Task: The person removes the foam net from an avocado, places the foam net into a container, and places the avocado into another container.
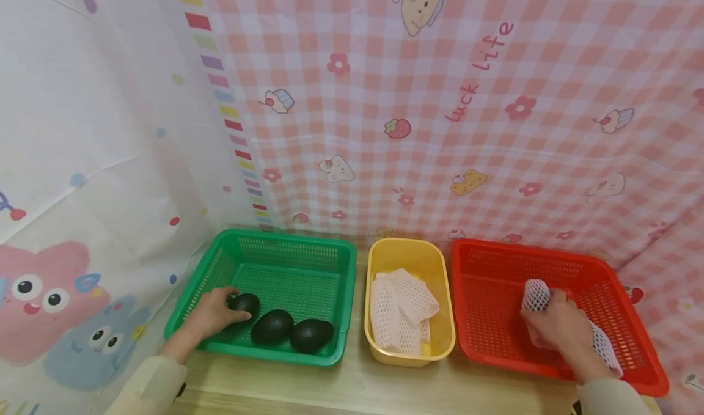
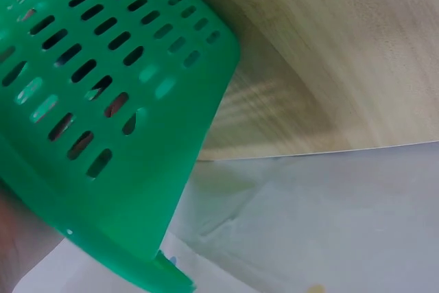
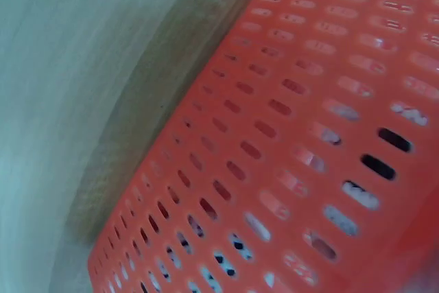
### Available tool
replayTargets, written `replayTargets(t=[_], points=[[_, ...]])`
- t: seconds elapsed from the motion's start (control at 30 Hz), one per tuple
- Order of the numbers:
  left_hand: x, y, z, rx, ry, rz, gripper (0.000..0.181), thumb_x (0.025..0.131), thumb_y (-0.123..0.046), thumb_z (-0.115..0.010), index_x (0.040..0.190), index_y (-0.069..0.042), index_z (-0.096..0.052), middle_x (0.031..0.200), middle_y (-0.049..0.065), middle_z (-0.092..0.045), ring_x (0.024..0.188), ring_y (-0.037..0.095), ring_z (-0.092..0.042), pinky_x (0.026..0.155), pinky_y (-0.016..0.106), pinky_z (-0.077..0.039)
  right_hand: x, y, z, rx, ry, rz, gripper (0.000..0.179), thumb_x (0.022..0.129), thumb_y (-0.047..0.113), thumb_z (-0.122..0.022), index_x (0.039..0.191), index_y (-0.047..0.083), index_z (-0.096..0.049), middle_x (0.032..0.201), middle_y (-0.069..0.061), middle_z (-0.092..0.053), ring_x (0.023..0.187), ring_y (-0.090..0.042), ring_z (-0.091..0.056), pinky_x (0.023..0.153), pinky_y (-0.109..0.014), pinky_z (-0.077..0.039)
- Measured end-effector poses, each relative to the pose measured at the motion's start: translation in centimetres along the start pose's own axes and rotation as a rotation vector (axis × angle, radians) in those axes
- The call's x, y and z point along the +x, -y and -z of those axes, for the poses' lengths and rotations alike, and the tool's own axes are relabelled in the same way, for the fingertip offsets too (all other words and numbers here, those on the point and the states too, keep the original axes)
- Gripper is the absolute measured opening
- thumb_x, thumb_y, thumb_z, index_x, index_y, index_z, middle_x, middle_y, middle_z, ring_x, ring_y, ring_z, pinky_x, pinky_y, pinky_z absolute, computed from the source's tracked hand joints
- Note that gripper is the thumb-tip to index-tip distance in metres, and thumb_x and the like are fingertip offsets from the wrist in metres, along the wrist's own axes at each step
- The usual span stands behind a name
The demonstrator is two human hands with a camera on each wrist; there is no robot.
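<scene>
In the head view, my left hand (image 1: 211, 314) grips a dark avocado (image 1: 245, 305) at the left of the green basket (image 1: 343, 305). Two more avocados, one in the middle (image 1: 273, 327) and one on the right (image 1: 311, 335), lie beside it. Over in the red basket (image 1: 478, 317), my right hand (image 1: 561, 323) holds an avocado in a white foam net sleeve (image 1: 536, 295), its dark skin showing through the mesh. Another white net sleeve (image 1: 607, 349) lies under the right wrist. Both wrist views mostly show basket walls, which hide the hands' fingers.
Between the two baskets stands a yellow bin (image 1: 407, 360) with several empty foam net sleeves (image 1: 401, 311). All three containers are on a wooden table (image 1: 264, 384). A pink checked cloth (image 1: 374, 158) hangs right behind them, and a white printed cloth (image 1: 110, 189) on the left.
</scene>
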State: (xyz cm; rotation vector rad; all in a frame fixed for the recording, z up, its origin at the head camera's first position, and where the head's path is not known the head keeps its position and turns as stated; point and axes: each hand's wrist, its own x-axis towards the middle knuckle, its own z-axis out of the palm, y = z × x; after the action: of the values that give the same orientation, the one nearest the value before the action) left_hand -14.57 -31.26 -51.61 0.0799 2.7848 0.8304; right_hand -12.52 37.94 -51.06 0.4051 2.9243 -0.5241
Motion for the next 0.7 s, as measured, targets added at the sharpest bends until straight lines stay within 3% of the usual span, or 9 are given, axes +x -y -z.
replayTargets(t=[0.33,0.53,0.7], points=[[-0.6,-1.1,0.5,-0.034,-0.06,-0.032,0.062,0.094,-0.025,-0.079,0.135,0.017,-0.056,0.129,0.036,-0.063,0.11,0.048,-0.066,0.085,0.055,-0.058,-1.8,1.0,1.1,0.101,-0.149,0.07,0.088,0.088,0.039,-0.079,0.142,-0.019,-0.039,0.109,-0.036,-0.06,0.086,-0.042,-0.065,0.063,-0.052,-0.054],[-1.0,-1.5,0.8,-0.055,-0.142,-0.071,0.052,0.096,-0.02,-0.076,0.133,0.013,-0.06,0.127,0.036,-0.064,0.1,0.039,-0.069,0.077,0.05,-0.058,-3.0,1.6,1.5,0.134,-0.199,0.115,0.086,0.088,0.039,-0.08,0.142,-0.015,-0.042,0.111,-0.033,-0.061,0.085,-0.039,-0.065,0.059,-0.045,-0.052],[-2.1,-2.7,0.9,-0.043,-0.207,-0.094,0.049,0.097,-0.017,-0.075,0.134,0.012,-0.061,0.13,0.034,-0.064,0.11,0.046,-0.066,0.086,0.056,-0.057,-3.9,2.2,1.6,0.158,-0.231,0.149,0.081,0.087,0.037,-0.082,0.14,-0.012,-0.046,0.109,-0.029,-0.064,0.081,-0.033,-0.065,0.055,-0.036,-0.046]])
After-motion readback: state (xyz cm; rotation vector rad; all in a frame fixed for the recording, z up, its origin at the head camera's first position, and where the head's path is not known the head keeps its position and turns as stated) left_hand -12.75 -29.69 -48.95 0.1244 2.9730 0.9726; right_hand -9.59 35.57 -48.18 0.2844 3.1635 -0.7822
